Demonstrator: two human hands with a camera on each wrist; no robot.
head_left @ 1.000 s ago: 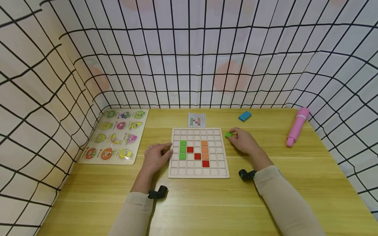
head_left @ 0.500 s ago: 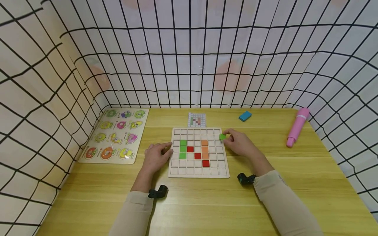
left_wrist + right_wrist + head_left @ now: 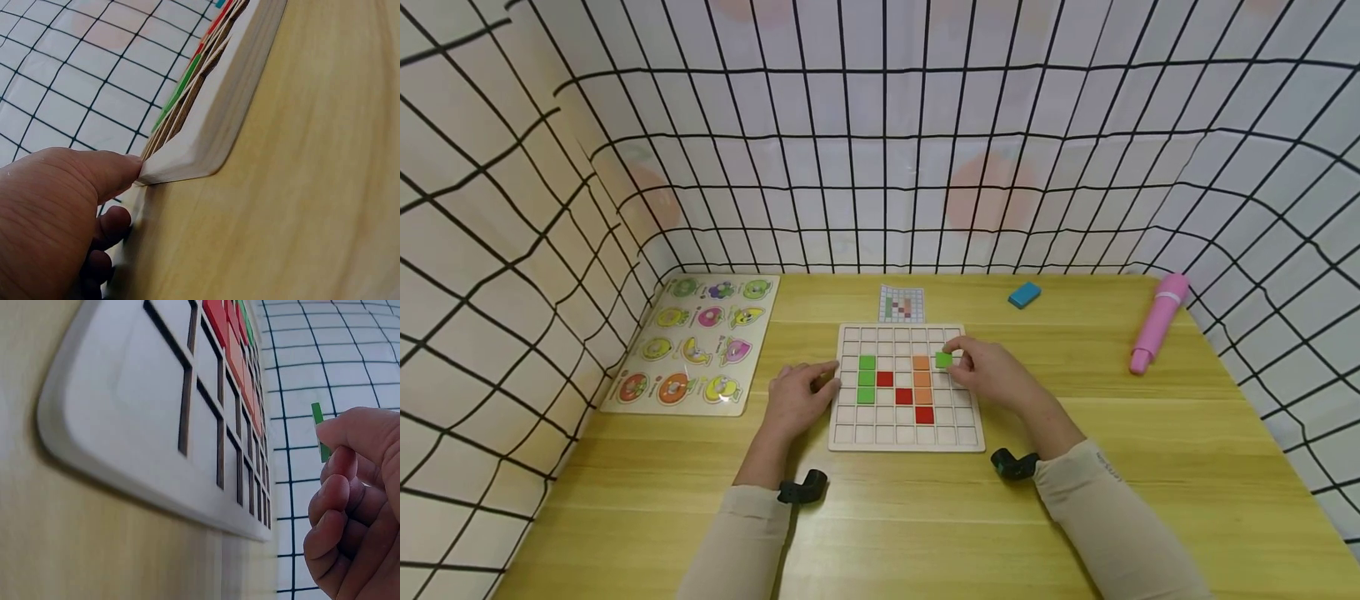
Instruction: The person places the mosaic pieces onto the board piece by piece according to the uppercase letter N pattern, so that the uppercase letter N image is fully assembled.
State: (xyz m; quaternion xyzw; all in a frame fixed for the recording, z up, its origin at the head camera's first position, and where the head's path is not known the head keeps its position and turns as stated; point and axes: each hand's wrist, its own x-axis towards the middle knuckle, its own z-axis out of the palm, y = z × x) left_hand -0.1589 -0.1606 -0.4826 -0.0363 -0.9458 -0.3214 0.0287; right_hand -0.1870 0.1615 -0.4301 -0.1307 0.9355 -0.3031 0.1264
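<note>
A pale wooden grid board (image 3: 884, 433) lies flat on the table, with green tiles (image 3: 867, 378) in one column, orange tiles (image 3: 921, 379) in another and red tiles (image 3: 904, 397) stepping diagonally between. My right hand (image 3: 996, 375) pinches a loose green square tile (image 3: 943, 360) between thumb and forefinger over the board's upper right cells. In the right wrist view this green tile (image 3: 318, 415) shows edge-on, with the other fingers curled below. At the board's left edge, my left hand (image 3: 797, 400) rests its thumb and forefinger tips; its thumb (image 3: 119, 172) meets the board's corner in the left wrist view.
Behind the board lies a small printed card (image 3: 902, 306) with a coloured grid pattern. A blue block (image 3: 1024, 295) and a pink pen-shaped object (image 3: 1159, 325) lie to the right. A fruit picture board (image 3: 697, 401) lies left. Black wire mesh (image 3: 883, 137) surrounds the table's far sides.
My right hand has carried the green tile leftward and nearer to me, from beside the board to over its right-hand cells. The left hand stays at the board's edge.
</note>
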